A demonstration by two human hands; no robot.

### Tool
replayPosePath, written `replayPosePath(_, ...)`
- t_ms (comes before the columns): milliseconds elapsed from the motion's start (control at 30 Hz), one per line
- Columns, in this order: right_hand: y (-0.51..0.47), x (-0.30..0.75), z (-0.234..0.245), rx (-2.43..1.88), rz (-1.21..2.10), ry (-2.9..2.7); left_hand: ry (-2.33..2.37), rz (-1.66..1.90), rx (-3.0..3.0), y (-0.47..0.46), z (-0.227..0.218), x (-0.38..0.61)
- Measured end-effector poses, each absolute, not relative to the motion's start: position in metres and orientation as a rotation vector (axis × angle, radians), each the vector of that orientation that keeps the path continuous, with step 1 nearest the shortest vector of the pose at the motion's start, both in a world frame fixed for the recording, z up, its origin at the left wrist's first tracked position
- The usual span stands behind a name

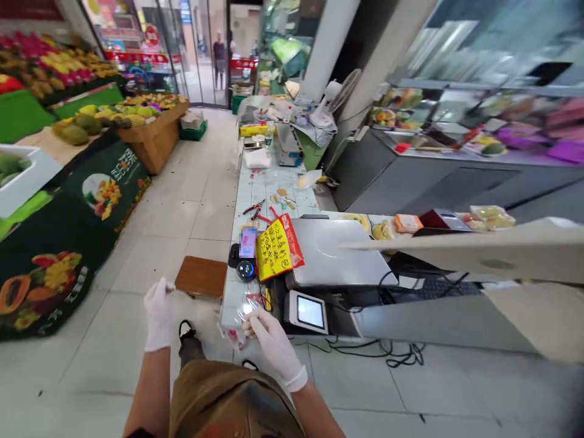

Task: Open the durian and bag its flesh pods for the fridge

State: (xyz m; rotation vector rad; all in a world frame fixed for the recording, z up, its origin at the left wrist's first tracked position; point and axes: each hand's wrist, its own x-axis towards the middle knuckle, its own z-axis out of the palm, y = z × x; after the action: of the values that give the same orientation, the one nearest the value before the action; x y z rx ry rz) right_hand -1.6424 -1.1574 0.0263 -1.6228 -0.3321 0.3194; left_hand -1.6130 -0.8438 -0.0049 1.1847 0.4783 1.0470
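Note:
My left hand (159, 313), in a white glove, is raised over the floor beside a brown wooden stool (201, 275). Its fingers are curled together; whether anything small is between them I cannot make out. My right hand (274, 347), gloved in white too, is closed at the counter's near end. Its thumb and fingers pinch a thin clear plastic piece (249, 307) with glare on it. Just beyond lie a round black device (245, 269) with a lit ring, a phone-like screen (248, 242), and a yellow handwritten sign (276, 249) on a red packet.
A scale with a metal plate (337, 252) and a small lit display (310, 312) stands to the right. Pliers (253, 208) lie farther up the counter (230, 307). Cables (401, 353) trail on the floor. Fruit stands (41, 280) line the left.

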Motion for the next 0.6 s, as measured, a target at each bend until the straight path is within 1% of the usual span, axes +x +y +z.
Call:
replayPosePath(67, -1.107, -1.614, 0.029, -1.599, 0.3, -0.334, 0.472, 0.951, 1.278, -0.812, -0.015, -1.593)
replayPosePath(133, -1.043, -1.584, 0.035, -1.569, 0.299, -0.388, 0.43, 0.884, 1.344, -0.771, -0.013, -1.576)
replayPosePath(233, -0.926, -1.537, 0.05, -1.535, 0.37, -0.485, 0.387, 0.846, 1.404, -0.701, 0.007, -1.567)
replayPosePath(400, -0.744, -1.462, 0.081, -1.506, 0.626, -0.444, 0.36, 0.741, 1.556, -0.591, 0.037, -1.582)
replayPosePath(500, -0.693, -1.425, 0.101, -1.498, 0.652, -0.468, 0.383, 0.712, 1.572, -0.543, 0.049, -1.568)
replayPosePath(600, -0.69, -1.395, 0.118, -1.479, 0.546, -0.427, 0.4, 0.65, 1.535, -0.515, 0.066, -1.524)
